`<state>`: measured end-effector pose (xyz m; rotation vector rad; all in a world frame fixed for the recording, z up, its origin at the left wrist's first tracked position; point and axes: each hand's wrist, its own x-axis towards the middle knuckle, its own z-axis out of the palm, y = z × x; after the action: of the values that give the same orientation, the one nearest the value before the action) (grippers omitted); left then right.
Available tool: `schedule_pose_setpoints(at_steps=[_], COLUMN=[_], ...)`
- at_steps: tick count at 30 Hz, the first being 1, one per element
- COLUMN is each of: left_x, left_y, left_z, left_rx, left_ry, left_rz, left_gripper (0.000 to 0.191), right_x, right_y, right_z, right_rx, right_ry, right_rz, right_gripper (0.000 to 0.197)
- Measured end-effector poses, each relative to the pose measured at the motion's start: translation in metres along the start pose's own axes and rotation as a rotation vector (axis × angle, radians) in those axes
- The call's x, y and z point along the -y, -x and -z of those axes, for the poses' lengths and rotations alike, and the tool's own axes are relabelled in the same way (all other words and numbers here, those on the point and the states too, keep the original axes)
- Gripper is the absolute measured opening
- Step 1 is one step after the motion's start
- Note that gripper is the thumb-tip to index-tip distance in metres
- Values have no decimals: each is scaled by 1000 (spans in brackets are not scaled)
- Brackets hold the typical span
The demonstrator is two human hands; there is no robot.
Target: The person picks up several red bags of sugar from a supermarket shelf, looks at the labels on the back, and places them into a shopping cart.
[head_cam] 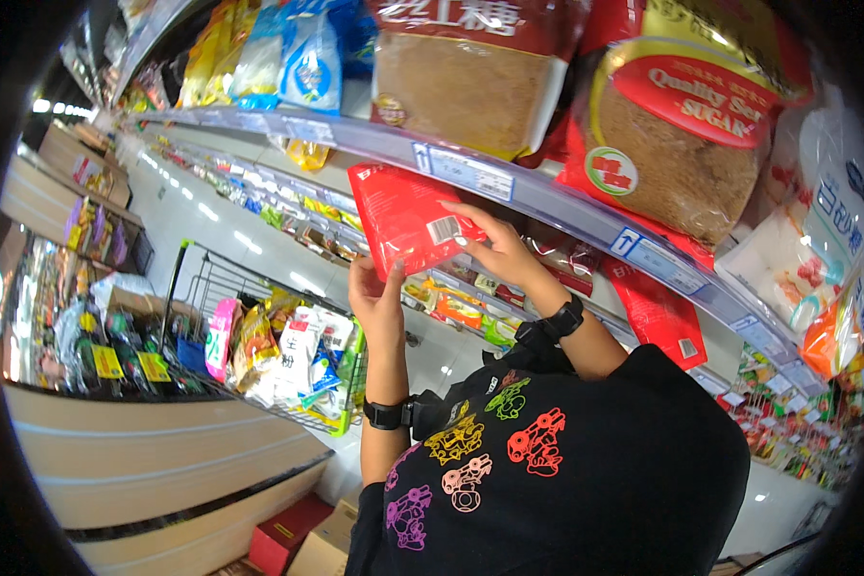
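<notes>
A flat red plastic pouch [407, 216] with white print and a barcode is held up just in front of the shelf edge. My left hand [378, 299] pinches its lower left corner, thumb on the near face. On its right side, my right hand [500, 248] grips it near the barcode, fingers partly over the face. A similar red pouch [659, 313] lies on the lower shelf beyond my right forearm. Above the hands, large bags of brown sugar [468, 93] and another brown sugar bag [673, 158] stand on the upper shelf.
A shopping cart [187, 288] filled with several packets stands to the left. The shelf's price-tag rail [475, 173] runs close above the pouch. White sugar bags [799, 223] are at right. A wood-panelled counter [165, 446] and a red box [288, 533] are at lower left.
</notes>
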<state>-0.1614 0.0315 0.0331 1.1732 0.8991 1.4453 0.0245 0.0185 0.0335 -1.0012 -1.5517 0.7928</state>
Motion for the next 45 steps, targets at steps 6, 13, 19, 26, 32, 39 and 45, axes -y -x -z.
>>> schedule_pose_setpoints(at_steps=[6,13,19,26,32,39,45], left_x=[-8,19,45,37,21,1,-9], left_y=[10,31,48,45,30,15,8], left_z=[23,47,71,79,73,65,53], left_rx=[201,7,10,-101,-157,-216,-248], left_ry=[794,1055,911,763,616,620,751], left_rz=[279,631,457,477,373,316,250], left_gripper=[21,64,54,49,50,46,46], right_x=[19,48,38,35,19,-16,-18], right_y=[0,10,15,13,3,-3,-5], right_z=[-4,-21,-38,-45,-28,-5,-8], right_rx=[-21,272,292,247,-68,-167,-128], right_ry=[27,-49,10,-28,480,770,808], right_rz=[106,134,245,149,144,-263,-261], right_gripper=[45,39,41,45,43,52,62])
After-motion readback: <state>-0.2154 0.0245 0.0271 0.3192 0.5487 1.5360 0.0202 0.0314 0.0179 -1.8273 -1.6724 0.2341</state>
